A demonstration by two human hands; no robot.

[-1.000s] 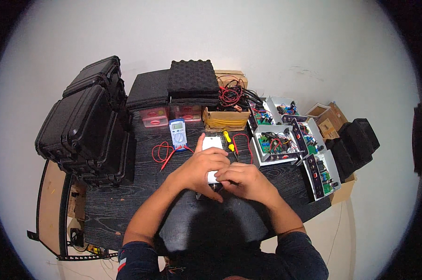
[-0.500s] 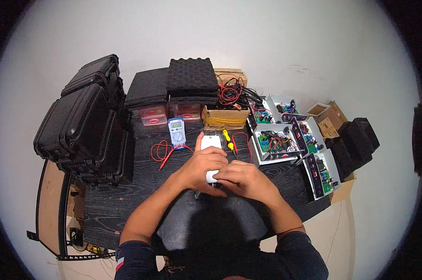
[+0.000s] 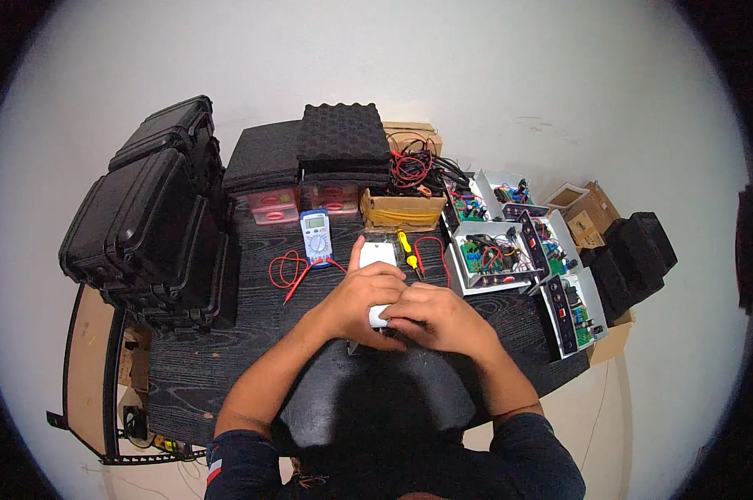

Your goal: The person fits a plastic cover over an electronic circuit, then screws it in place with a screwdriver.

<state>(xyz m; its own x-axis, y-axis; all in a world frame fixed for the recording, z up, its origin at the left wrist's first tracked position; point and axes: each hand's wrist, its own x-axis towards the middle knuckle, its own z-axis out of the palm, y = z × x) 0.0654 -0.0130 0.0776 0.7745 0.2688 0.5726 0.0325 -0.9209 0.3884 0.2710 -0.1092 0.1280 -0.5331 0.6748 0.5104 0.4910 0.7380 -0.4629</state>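
A white metal box (image 3: pixel 380 253) stands in front of me near the table's middle. My left hand (image 3: pixel 355 298) is wrapped over its left side, thumb at the near end and fingers across the white top. At the near right part of the box, my right hand (image 3: pixel 437 317) is closed, its fingertips pressed together against the box; whatever they pinch is hidden. Just beyond the right hand lies a yellow-handled screwdriver (image 3: pixel 405 242), beside a red probe lead (image 3: pixel 440 250). To the left is a blue-rimmed multimeter (image 3: pixel 316 237) with a red probe (image 3: pixel 293 288).
Black hard cases (image 3: pixel 135 217) are stacked at the left. Foam sheets (image 3: pixel 343 133) rest over clear red drawers (image 3: pixel 272 207). A cardboard box (image 3: pixel 404 212) holds cables. Several open white housings with circuit boards (image 3: pixel 495 254) stand at the right, near black foam blocks (image 3: pixel 635 250).
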